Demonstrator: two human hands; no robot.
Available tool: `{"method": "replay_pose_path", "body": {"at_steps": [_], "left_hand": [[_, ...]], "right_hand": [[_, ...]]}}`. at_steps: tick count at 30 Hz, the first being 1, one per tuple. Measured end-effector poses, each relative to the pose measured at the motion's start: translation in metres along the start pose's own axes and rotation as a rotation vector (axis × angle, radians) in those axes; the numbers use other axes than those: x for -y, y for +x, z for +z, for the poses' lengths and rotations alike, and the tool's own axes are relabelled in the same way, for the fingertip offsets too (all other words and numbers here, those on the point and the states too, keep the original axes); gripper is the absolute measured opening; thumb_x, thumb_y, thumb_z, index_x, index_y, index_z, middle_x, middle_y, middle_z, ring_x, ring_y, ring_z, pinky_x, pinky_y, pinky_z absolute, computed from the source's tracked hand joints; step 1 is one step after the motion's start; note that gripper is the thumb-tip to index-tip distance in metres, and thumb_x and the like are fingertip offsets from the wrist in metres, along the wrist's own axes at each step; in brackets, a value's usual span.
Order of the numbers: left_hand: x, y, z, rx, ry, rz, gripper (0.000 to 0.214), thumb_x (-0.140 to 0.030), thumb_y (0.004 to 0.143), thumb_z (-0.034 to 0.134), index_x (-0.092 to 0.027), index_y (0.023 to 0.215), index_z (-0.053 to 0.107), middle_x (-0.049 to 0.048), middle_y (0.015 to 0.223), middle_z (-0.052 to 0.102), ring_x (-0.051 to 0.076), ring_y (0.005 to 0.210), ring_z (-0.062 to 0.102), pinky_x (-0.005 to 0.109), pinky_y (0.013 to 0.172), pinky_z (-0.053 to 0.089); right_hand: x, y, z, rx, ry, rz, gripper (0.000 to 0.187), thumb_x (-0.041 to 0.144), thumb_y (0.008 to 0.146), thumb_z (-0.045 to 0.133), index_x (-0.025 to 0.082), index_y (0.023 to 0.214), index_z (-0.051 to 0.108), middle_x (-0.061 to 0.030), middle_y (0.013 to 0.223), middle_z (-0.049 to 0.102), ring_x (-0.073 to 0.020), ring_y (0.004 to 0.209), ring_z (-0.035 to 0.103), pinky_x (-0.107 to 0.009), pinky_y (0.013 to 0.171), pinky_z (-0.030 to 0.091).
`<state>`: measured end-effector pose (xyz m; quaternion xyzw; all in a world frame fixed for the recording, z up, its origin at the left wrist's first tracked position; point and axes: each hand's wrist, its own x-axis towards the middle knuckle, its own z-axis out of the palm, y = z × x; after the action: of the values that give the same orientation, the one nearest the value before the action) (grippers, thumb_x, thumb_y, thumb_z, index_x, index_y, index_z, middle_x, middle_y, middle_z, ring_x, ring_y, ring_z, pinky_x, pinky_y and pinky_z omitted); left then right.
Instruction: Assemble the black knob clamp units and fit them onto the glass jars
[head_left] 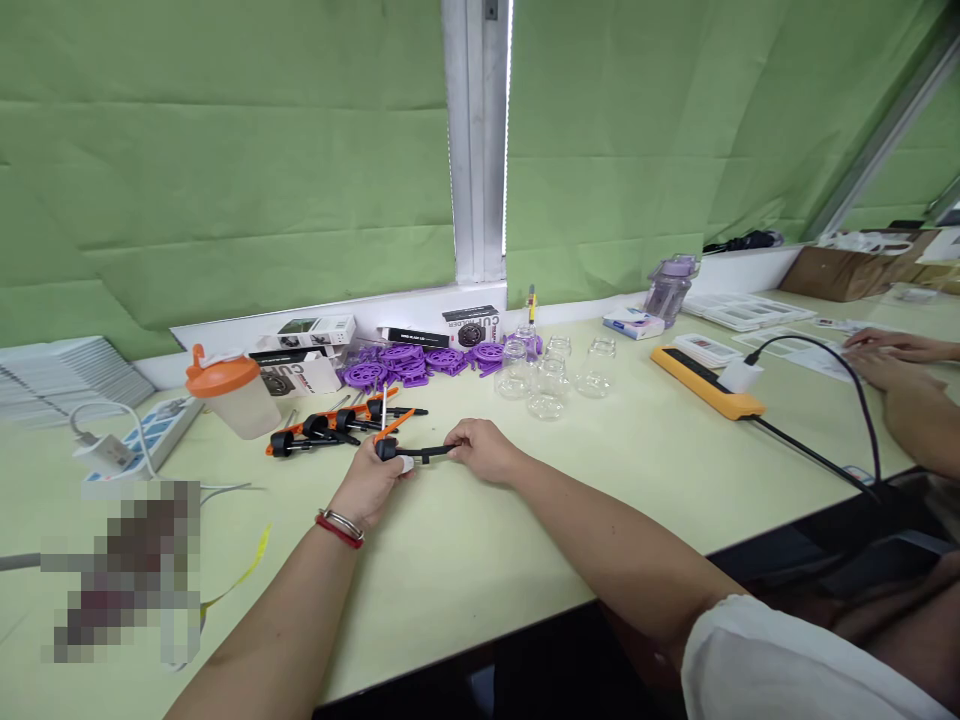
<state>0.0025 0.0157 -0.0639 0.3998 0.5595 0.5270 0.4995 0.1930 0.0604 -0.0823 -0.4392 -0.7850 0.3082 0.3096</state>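
Note:
Low over the table, my left hand [377,478] is closed around the round black end of a black-and-orange part with a metal rod [429,452]. The rod and an orange arm point up from it. A long black arm reaches right, and my right hand [480,447] pinches its far end. Just beyond my left hand lie several similar black-and-orange parts [319,428] with rods. Behind them is a pile of purple plastic wheel-like pieces [409,365]. Several clear jars [547,385] stand to the right of the pile.
Printed boxes [304,370] and a shaker cup with orange lid [232,390] stand back left. Power strips lie left [150,440] and right, the right one yellow [705,383] with a looping black cable. Another person's hands [889,355] rest on papers at far right.

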Motion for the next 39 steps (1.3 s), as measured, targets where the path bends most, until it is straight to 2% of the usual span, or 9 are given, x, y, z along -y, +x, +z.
{"method": "replay_pose_path", "body": {"at_steps": [10, 16, 22, 26, 28, 30, 32, 35, 39], "left_hand": [[-0.004, -0.005, 0.002, 0.032, -0.070, -0.009, 0.044, -0.012, 0.050, 0.071, -0.019, 0.084, 0.043, -0.0068, 0.072, 0.047, 0.008, 0.060, 0.054, 0.027, 0.061, 0.047], [-0.005, -0.005, 0.000, 0.052, -0.079, -0.026, 0.045, -0.011, 0.052, 0.070, -0.020, 0.087, 0.043, -0.0076, 0.069, 0.048, 0.008, 0.057, 0.053, 0.025, 0.059, 0.044], [-0.008, -0.010, 0.003, 0.042, -0.082, -0.036, 0.046, -0.011, 0.053, 0.070, -0.020, 0.090, 0.044, -0.0077, 0.068, 0.048, 0.007, 0.054, 0.051, 0.024, 0.055, 0.042], [-0.007, -0.006, 0.003, 0.011, -0.155, -0.021, 0.045, -0.007, 0.054, 0.069, -0.020, 0.088, 0.043, -0.0047, 0.075, 0.053, 0.010, 0.063, 0.057, 0.026, 0.063, 0.046], [-0.007, -0.003, 0.001, -0.013, -0.247, 0.023, 0.042, -0.008, 0.057, 0.066, -0.020, 0.090, 0.043, -0.0014, 0.082, 0.057, 0.013, 0.073, 0.061, 0.028, 0.070, 0.048], [-0.008, -0.001, -0.002, -0.055, -0.308, 0.131, 0.036, -0.013, 0.063, 0.063, -0.021, 0.092, 0.043, 0.0020, 0.089, 0.059, 0.017, 0.085, 0.063, 0.032, 0.077, 0.048], [-0.010, -0.002, -0.004, -0.090, -0.229, 0.282, 0.030, -0.018, 0.069, 0.061, -0.021, 0.095, 0.045, 0.0052, 0.102, 0.059, 0.020, 0.099, 0.060, 0.034, 0.085, 0.046], [-0.012, -0.007, -0.004, -0.115, -0.011, 0.459, 0.029, -0.024, 0.076, 0.062, -0.022, 0.103, 0.050, 0.0065, 0.125, 0.052, 0.020, 0.117, 0.049, 0.032, 0.096, 0.039], [-0.016, -0.016, 0.001, -0.100, 0.108, 0.521, 0.034, -0.036, 0.085, 0.052, -0.024, 0.116, 0.047, 0.0076, 0.134, 0.047, 0.019, 0.118, 0.047, 0.033, 0.097, 0.038]], "right_hand": [[0.006, -0.004, 0.004, -0.002, 0.018, 0.052, 0.014, 0.013, 0.075, 0.060, 0.017, 0.084, 0.070, -0.0024, 0.080, 0.062, -0.0121, 0.068, 0.051, -0.025, 0.065, 0.040], [0.010, -0.005, 0.006, -0.007, 0.027, 0.034, 0.013, 0.012, 0.076, 0.060, 0.016, 0.084, 0.069, -0.0024, 0.081, 0.062, -0.0119, 0.068, 0.051, -0.025, 0.065, 0.039], [0.014, -0.006, 0.005, -0.022, 0.038, 0.078, 0.013, 0.013, 0.076, 0.059, 0.016, 0.084, 0.069, -0.0009, 0.075, 0.059, -0.0105, 0.062, 0.046, -0.024, 0.060, 0.036], [0.019, -0.009, 0.006, -0.020, 0.045, 0.060, 0.011, 0.014, 0.077, 0.059, 0.016, 0.082, 0.067, -0.0005, 0.076, 0.058, -0.0100, 0.062, 0.046, -0.023, 0.060, 0.035], [0.022, -0.011, 0.008, 0.005, 0.059, 0.055, 0.010, 0.015, 0.078, 0.058, 0.016, 0.084, 0.066, 0.0007, 0.072, 0.056, -0.0096, 0.060, 0.044, -0.023, 0.058, 0.034], [0.025, -0.013, 0.011, 0.043, 0.089, 0.053, 0.010, 0.017, 0.080, 0.056, 0.017, 0.085, 0.065, 0.0019, 0.068, 0.054, -0.0093, 0.058, 0.043, -0.022, 0.055, 0.032], [0.028, -0.015, 0.014, 0.071, 0.119, 0.047, 0.009, 0.019, 0.081, 0.055, 0.017, 0.086, 0.063, 0.0026, 0.066, 0.052, -0.0091, 0.056, 0.042, -0.022, 0.054, 0.032], [0.032, -0.019, 0.021, 0.104, 0.179, 0.044, 0.007, 0.021, 0.082, 0.054, 0.018, 0.084, 0.060, 0.0033, 0.064, 0.050, -0.0086, 0.054, 0.040, -0.021, 0.052, 0.031], [0.033, -0.024, 0.033, 0.146, 0.323, 0.013, 0.006, 0.022, 0.083, 0.053, 0.018, 0.086, 0.056, 0.0034, 0.066, 0.051, -0.0084, 0.054, 0.042, -0.021, 0.052, 0.033]]}}
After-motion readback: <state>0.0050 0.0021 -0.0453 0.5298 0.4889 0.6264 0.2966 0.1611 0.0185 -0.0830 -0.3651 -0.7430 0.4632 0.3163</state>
